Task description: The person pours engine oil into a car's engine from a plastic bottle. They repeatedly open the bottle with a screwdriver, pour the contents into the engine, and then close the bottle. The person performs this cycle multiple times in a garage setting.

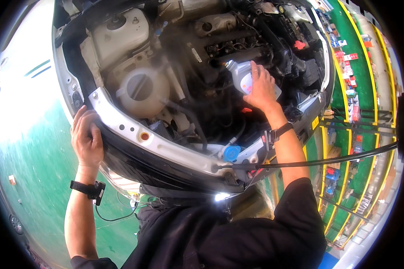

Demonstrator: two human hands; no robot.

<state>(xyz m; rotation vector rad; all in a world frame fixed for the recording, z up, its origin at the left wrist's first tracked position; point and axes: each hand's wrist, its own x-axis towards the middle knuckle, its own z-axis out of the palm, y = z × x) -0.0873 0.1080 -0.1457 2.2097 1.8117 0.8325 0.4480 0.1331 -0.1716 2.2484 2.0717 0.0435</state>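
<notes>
Engine bay (pixel 206 101) opens beneath our right hand (pixel 262 89), the black front panel (pixel 148 163) under our left hand (pixel 87 136), whose clasp we cannot tell. White reservoir (pixel 141 92) stands left of our right grip, which grasps the grey bottle (pixel 240 74), tilted over the bay. Lifting it is done; what remains inside, we cannot see. Nearer us, the blue cap (pixel 231 153) looks closed.

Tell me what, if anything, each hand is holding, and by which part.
The right hand holds a grey bottle by its body, not its neck. The left hand holds nothing loose; it rests on the car's front edge.
</notes>
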